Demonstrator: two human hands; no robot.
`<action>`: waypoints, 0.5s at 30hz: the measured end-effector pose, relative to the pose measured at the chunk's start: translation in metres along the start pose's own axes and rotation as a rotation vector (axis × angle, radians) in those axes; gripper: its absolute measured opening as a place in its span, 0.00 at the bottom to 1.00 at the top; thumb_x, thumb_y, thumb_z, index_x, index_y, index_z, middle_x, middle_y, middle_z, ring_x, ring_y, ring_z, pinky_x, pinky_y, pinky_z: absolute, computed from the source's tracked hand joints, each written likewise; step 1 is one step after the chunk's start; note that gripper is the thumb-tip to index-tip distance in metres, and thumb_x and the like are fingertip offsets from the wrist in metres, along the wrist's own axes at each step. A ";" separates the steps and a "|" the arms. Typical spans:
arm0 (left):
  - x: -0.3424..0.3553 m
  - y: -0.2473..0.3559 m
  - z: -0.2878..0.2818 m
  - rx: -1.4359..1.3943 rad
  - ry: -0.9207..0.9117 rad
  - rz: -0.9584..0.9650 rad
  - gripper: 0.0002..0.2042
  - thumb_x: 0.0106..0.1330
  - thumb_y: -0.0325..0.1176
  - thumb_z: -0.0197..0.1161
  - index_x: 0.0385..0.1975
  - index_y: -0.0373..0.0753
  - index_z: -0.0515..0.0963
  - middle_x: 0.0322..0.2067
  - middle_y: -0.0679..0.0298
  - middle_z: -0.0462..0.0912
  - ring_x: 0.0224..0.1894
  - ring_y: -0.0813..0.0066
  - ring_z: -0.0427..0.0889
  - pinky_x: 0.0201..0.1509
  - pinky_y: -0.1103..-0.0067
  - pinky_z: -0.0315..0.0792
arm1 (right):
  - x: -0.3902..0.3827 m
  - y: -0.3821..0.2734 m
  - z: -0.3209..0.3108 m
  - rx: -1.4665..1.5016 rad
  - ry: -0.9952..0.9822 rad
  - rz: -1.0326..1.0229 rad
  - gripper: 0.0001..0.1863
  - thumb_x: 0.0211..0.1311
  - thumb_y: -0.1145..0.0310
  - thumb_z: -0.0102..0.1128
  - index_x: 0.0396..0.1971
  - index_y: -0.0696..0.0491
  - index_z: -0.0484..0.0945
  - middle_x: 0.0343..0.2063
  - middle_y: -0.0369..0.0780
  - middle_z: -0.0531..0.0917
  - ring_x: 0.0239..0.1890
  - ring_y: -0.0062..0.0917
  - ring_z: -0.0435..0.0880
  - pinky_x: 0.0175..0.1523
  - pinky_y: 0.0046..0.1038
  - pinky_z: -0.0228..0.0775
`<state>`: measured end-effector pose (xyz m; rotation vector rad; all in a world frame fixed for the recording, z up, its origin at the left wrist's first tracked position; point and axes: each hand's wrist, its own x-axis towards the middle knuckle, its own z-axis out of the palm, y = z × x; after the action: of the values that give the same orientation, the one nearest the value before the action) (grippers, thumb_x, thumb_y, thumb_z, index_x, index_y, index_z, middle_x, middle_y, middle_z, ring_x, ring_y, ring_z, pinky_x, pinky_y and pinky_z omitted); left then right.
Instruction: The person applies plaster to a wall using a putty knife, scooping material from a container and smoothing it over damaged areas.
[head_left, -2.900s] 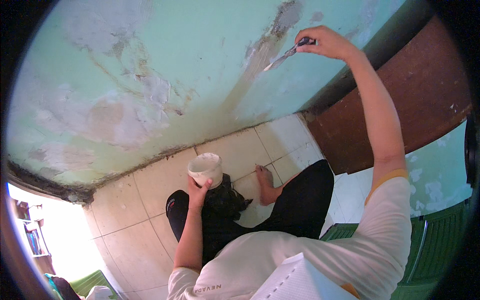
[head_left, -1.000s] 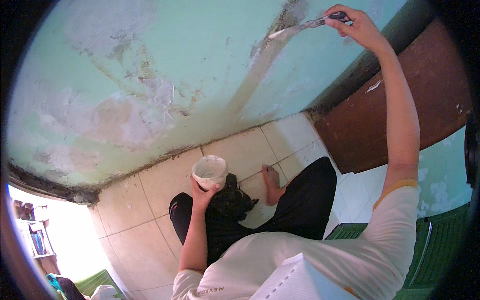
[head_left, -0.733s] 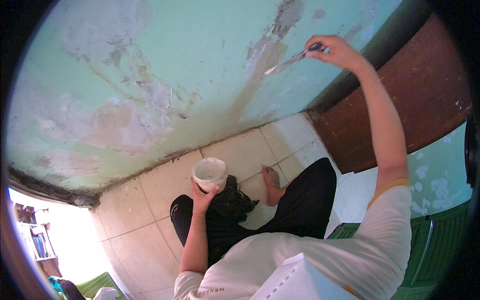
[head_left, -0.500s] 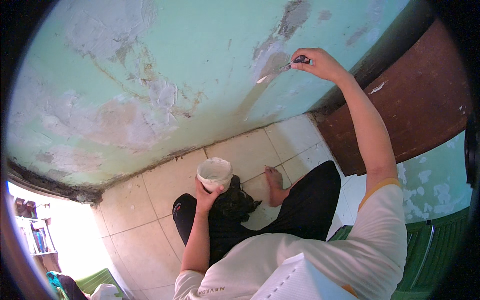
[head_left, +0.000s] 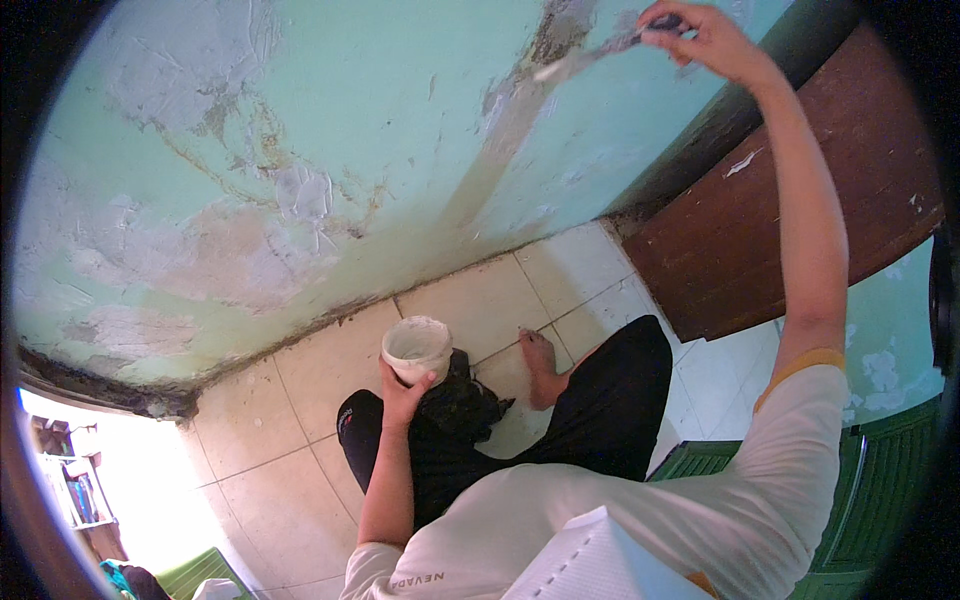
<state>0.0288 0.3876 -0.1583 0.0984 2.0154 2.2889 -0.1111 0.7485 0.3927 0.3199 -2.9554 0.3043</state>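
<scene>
My right hand (head_left: 705,42), raised near the top, grips the dark handle of a scraper (head_left: 625,40), whose slightly blurred, whitish blade (head_left: 555,70) lies over a dark streak on the mint-green wall (head_left: 380,90). I cannot tell whether the blade touches it. Pale, rough patches and brown stains mark that wall. Low in the middle, my left hand (head_left: 403,398) holds an off-white tub (head_left: 416,348) with pale paste inside. A crumpled black cloth or bag (head_left: 465,400) lies just behind the tub, between my bent legs.
I sit on tiled floor (head_left: 270,500), bare foot (head_left: 540,370) near the wall's base. A brown wooden panel (head_left: 730,240) stands to the right, green slatted furniture (head_left: 870,500) below it. At left are a bright opening, a small shelf (head_left: 75,480) and a green chair (head_left: 190,575).
My right hand dipped lower along the streak, then rose up and rightward with the scraper since half a second ago. My left hand and the tub have barely shifted.
</scene>
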 end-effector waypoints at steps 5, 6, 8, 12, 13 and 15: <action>0.002 0.001 0.004 0.028 0.020 0.016 0.45 0.47 0.38 0.79 0.63 0.35 0.58 0.57 0.56 0.70 0.59 0.63 0.71 0.63 0.69 0.66 | 0.007 0.057 0.071 -0.180 -0.112 -0.323 0.13 0.62 0.61 0.66 0.40 0.53 0.79 0.31 0.35 0.83 0.33 0.20 0.79 0.39 0.26 0.72; -0.001 0.002 0.003 0.027 0.029 0.002 0.45 0.47 0.38 0.79 0.63 0.35 0.58 0.57 0.56 0.70 0.59 0.63 0.71 0.63 0.69 0.66 | 0.006 0.054 0.080 -0.200 -0.116 -0.292 0.13 0.62 0.61 0.66 0.40 0.53 0.79 0.32 0.36 0.83 0.35 0.21 0.79 0.40 0.27 0.72; -0.004 0.003 0.004 0.030 0.034 -0.026 0.45 0.47 0.38 0.79 0.63 0.35 0.58 0.57 0.55 0.70 0.59 0.63 0.71 0.63 0.69 0.66 | 0.012 0.057 0.082 -0.220 -0.091 -0.289 0.13 0.63 0.61 0.65 0.40 0.53 0.79 0.31 0.35 0.83 0.35 0.21 0.79 0.40 0.27 0.72; -0.008 0.002 0.002 0.038 0.041 -0.057 0.44 0.47 0.39 0.79 0.62 0.34 0.59 0.56 0.55 0.70 0.59 0.62 0.71 0.63 0.69 0.66 | 0.017 0.058 0.046 -0.122 -0.014 -0.238 0.12 0.64 0.60 0.64 0.42 0.52 0.80 0.29 0.32 0.80 0.29 0.17 0.77 0.35 0.23 0.71; -0.010 0.001 0.000 0.037 0.047 -0.059 0.44 0.48 0.39 0.79 0.62 0.34 0.59 0.56 0.54 0.70 0.59 0.62 0.71 0.63 0.69 0.66 | 0.015 0.051 0.032 -0.074 -0.005 -0.185 0.12 0.65 0.60 0.63 0.42 0.51 0.80 0.28 0.31 0.80 0.28 0.16 0.76 0.34 0.22 0.71; -0.008 -0.006 -0.002 0.020 0.046 -0.028 0.44 0.48 0.40 0.79 0.62 0.35 0.59 0.56 0.55 0.70 0.59 0.62 0.71 0.63 0.69 0.66 | 0.001 0.047 0.001 -0.049 0.041 -0.059 0.13 0.65 0.58 0.63 0.42 0.51 0.80 0.28 0.34 0.82 0.27 0.16 0.77 0.35 0.22 0.72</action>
<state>0.0370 0.3855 -0.1643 0.0190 2.0483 2.2753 -0.1229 0.7935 0.3835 0.3897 -2.9019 0.2273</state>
